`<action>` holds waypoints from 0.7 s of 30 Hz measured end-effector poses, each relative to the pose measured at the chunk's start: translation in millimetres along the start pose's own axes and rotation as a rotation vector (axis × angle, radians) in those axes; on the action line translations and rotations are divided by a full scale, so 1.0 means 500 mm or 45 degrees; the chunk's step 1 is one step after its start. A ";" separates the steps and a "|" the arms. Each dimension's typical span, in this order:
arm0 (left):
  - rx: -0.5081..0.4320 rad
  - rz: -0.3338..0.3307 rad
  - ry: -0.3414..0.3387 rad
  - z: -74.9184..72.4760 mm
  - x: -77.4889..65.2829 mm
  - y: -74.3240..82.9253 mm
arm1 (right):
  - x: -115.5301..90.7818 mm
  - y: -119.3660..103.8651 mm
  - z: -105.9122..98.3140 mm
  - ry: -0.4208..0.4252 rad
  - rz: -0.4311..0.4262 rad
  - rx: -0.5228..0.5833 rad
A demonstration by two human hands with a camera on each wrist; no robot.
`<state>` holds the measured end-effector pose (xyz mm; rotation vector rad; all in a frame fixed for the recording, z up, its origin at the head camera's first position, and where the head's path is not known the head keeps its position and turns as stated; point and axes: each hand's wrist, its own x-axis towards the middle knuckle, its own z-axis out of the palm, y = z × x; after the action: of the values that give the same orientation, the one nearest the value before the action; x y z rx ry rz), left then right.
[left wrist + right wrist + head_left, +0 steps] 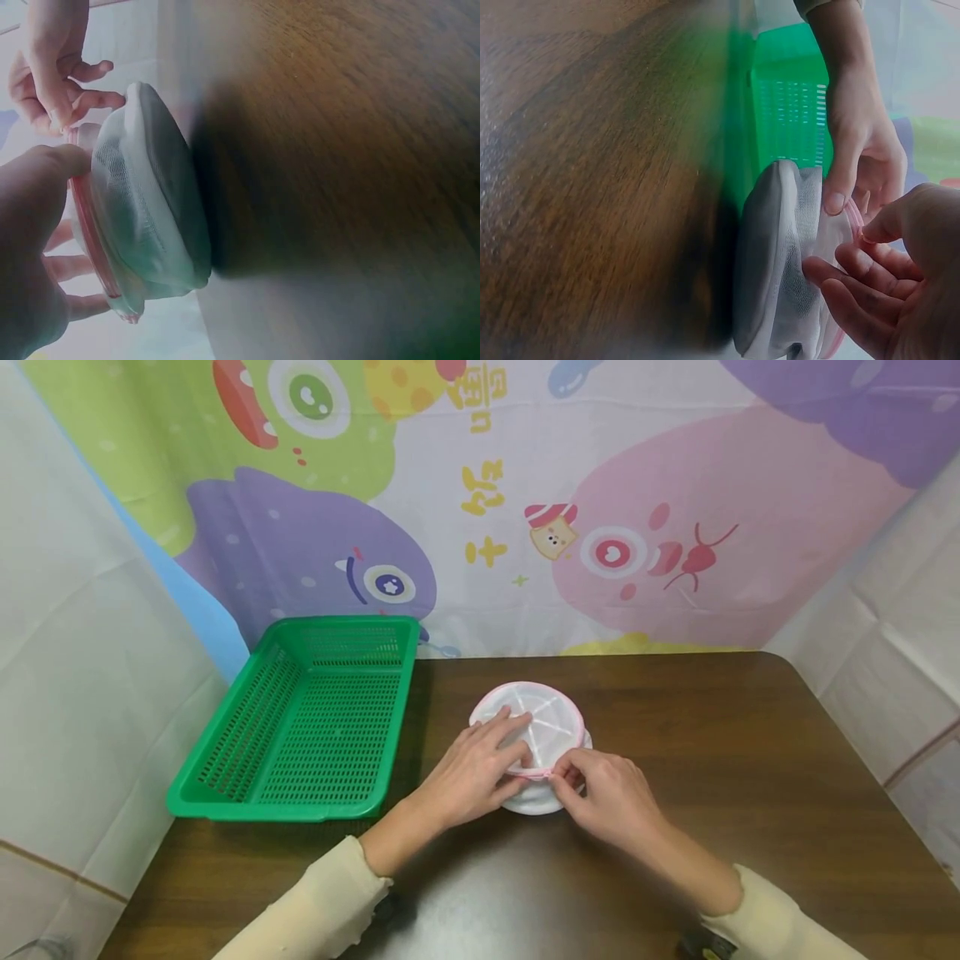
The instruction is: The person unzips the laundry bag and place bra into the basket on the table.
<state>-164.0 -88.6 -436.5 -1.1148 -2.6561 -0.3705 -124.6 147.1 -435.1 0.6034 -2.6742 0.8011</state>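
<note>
A round white mesh laundry bag [557, 714] with a pink zipper around its top edge sits on the table. My left hand [474, 770] holds it from the left, its fingers spread over the mesh top and its thumb against the side by the zipper [91, 236]. At the front right of the rim, my right hand [611, 789] pinches the zipper at its pull between thumb and index finger. The other right fingers [855, 315] curl beside the mesh wall. From the side, the bag looks puffed up, with a white seam round its lower part.
A green perforated plastic basket [405, 710] stands left of the bag, near the left forearm. The brown wooden table [720, 735] extends to the right. A cartoon-printed cloth [495, 602] hangs behind the table's back edge, with pale sheeting at both sides.
</note>
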 end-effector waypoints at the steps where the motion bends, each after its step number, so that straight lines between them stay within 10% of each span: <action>1: -0.008 0.008 0.004 0.000 0.000 0.000 | 0.000 -0.001 0.000 0.002 0.000 0.000; 21: -0.082 0.038 -0.019 -0.008 -0.010 -0.012 | -0.004 0.012 0.001 0.040 0.009 -0.013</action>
<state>-164.5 -97.1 -435.2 -1.1794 -2.6546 -0.4464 -125.8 152.0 -439.2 0.5746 -2.6516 0.7919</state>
